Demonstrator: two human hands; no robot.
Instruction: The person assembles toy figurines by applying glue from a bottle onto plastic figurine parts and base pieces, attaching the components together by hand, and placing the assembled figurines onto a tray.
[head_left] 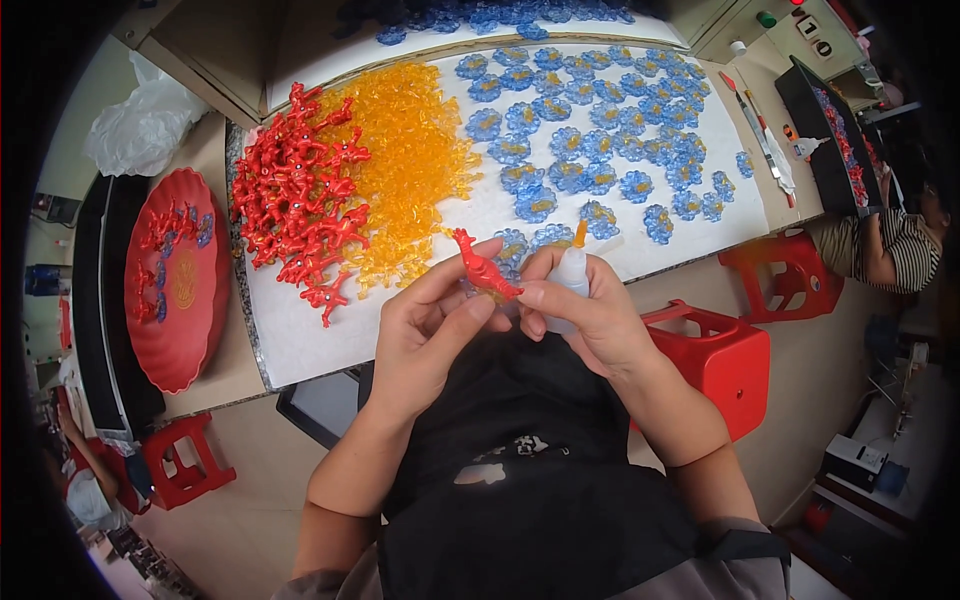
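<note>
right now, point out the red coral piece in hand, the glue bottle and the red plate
red coral piece (483,268), head view, middle of its stem
glue bottle (572,272), head view, white body
red plate (183,345), head view, bare lower part

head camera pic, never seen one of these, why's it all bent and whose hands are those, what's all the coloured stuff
The camera sits on a person's head and looks down, so the two hands are their own. Its wide fisheye lens bends straight edges near the rim.

The left hand pinches a red branch-shaped plastic piece. The right hand holds a small white squeeze bottle with an orange nozzle, close beside that piece.

In front lies a white-covered table with three heaps of plastic pieces: red branch pieces, clear orange ones and blue flower-like ones. A red plate on the left holds a few more pieces. Red stools stand below, and another person sits at the right.
</note>
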